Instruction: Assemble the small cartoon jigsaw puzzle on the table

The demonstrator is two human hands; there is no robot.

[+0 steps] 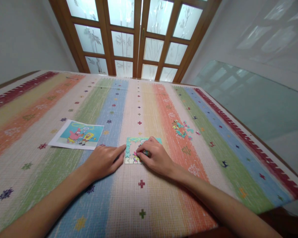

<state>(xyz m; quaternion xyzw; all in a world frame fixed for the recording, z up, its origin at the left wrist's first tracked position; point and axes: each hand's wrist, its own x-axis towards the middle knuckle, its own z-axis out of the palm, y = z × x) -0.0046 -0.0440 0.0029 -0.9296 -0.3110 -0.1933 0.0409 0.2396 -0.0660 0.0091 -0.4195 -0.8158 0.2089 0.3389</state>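
A partly assembled jigsaw puzzle (127,152) lies in front of me, its border joined along the left side and parts of the top and bottom. My left hand (105,158) rests on the cloth with its index finger stretched out against the puzzle's left edge; it holds nothing that I can see. Over the right half of the puzzle is my right hand (155,154), thumb and fingertips pinched together on a small pinkish puzzle piece (135,153) inside the frame. That hand hides much of the puzzle's right side.
A printed cartoon picture (80,135) lies on the left, one corner slightly raised. Several loose puzzle pieces (181,129) are heaped to the right beyond the puzzle. Everything sits on a striped tablecloth (141,198). Wooden doors with frosted panes (124,43) stand past the table's far edge.
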